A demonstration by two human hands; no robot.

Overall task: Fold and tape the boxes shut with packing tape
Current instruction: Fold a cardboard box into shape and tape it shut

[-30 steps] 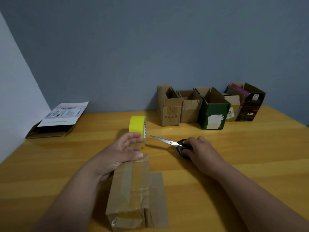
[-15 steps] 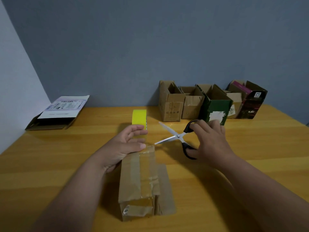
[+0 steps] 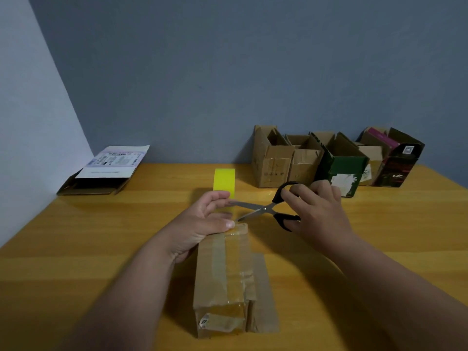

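- Your left hand (image 3: 202,224) holds the yellow tape roll (image 3: 224,183) upright at the far end of the brown box (image 3: 228,277); the fingers curl round the roll's lower part, and the thumb presses the tape down on the box's far top edge.
- A short clear stretch of tape runs from the roll down to the box top.
- The box lies lengthwise on the table (image 3: 101,249), centre front, with tape strips along its top seam and over the near end. One flap lies flat on the table at its right side.
- Your right hand (image 3: 316,211) grips the black-handled scissors (image 3: 266,209), fingers through the loops. The blades are parted, tips pointing left, around the tape stretch just beyond your left thumb.
- A row of open boxes (image 3: 329,160) stands at the table's far edge against the wall: two brown, one green, one dark, with a smaller brown one between the last two.
- A flat open carton (image 3: 106,171) with a white printed lid lies at far left.
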